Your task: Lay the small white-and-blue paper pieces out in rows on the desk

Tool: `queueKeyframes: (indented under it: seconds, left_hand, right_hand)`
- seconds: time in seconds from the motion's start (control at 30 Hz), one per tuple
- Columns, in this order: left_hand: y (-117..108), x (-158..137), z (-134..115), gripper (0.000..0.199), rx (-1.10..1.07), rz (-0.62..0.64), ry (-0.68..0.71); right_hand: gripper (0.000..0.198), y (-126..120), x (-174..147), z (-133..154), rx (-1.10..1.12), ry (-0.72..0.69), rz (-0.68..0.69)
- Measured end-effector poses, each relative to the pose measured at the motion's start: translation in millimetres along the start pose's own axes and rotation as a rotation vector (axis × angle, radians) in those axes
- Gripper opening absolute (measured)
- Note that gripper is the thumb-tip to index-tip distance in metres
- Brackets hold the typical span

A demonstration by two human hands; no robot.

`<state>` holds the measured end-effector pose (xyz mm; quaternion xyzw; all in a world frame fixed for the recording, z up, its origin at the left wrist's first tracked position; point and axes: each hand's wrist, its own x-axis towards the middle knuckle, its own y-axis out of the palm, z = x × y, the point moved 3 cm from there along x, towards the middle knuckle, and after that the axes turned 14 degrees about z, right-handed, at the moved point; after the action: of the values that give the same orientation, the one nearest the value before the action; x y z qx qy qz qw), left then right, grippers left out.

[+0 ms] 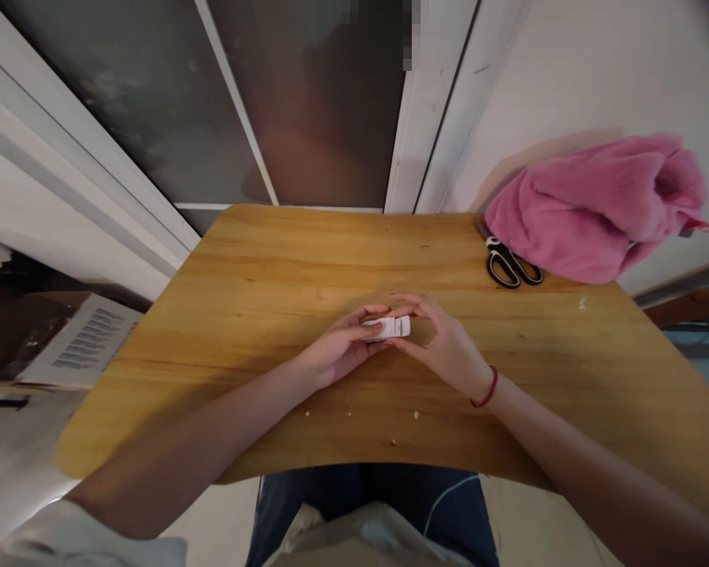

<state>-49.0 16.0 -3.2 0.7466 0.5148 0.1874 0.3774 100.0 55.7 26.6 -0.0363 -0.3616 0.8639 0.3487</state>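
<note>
A small white block [398,327] with faint dark print on its right end is held over the middle of the wooden table [307,260]. My left hand [346,346] is closed round its left part, thumb on top and fingers underneath. From the right, my right hand [440,339] curves round the block, thumb at its near edge and fingertips at its far edge, with a gap between palm and block. Its wrist wears a red band. What exactly the block is I cannot make out; its left part is hidden by my left fingers.
Black-handled scissors [503,264] lie at the back right, their blades partly under a pink plush cloth item [584,205]. Small pale crumbs [416,415] dot the near part of the table. A printed cardboard box [88,342] stands left of the table, and a framed glass door [307,118] rises behind it.
</note>
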Motion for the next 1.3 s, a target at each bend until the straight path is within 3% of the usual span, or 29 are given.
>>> queueKeyframes:
  seconds: [0.1,0.37,0.73,1.07,1.3]
  left_hand:
    - [1.1,-0.1,0.7,0.021,-0.006,0.013,-0.010]
    - [-1.8,1.2,-1.2,0.019,-0.054,-0.008,-0.015]
    - [-9.9,3.9,-2.0,0.016,-0.132,-0.098,0.015]
    - [-11.9,5.7,-3.4,0.015,-0.089,-0.149,0.017]
    - [-5.3,3.4,1.0,0.023,-0.022,-0.013,-0.028]
  right_hand:
    - [0.038,-1.1,-0.1,1.0,-0.030,0.000,-0.021]
    - [0.045,-7.5,-0.5,0.5,-0.013,0.011,-0.070]
    - [0.025,-14.9,0.4,4.3,-0.051,-0.026,-0.127]
    - [0.029,-18.9,1.7,-10.4,0.245,0.037,-0.187]
    - [0.026,-14.6,0.2,-6.5,0.216,0.021,-0.144]
